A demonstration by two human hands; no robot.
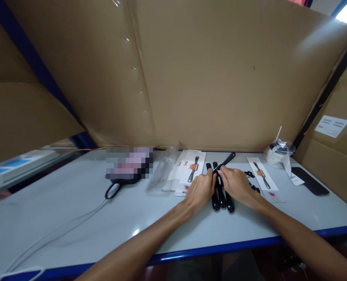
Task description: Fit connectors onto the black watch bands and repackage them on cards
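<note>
Near the middle of the table my left hand and my right hand meet with fingers closed. Between them is a black spokeshave, one handle pointing up and to the right; its middle is mostly hidden by my fingers. Under my hands lie several more black spokeshaves, side by side with rounded handle ends towards me. Small black metal parts sit just right of my right hand, partly covered by it. Left of my left hand are printed cards with a spokeshave picture.
Another printed card lies on the right. Behind it stand a plastic-wrapped cup and a dark flat case. Clear plastic bags and a blurred-out device with a white cable are on the left. Cardboard walls enclose the table.
</note>
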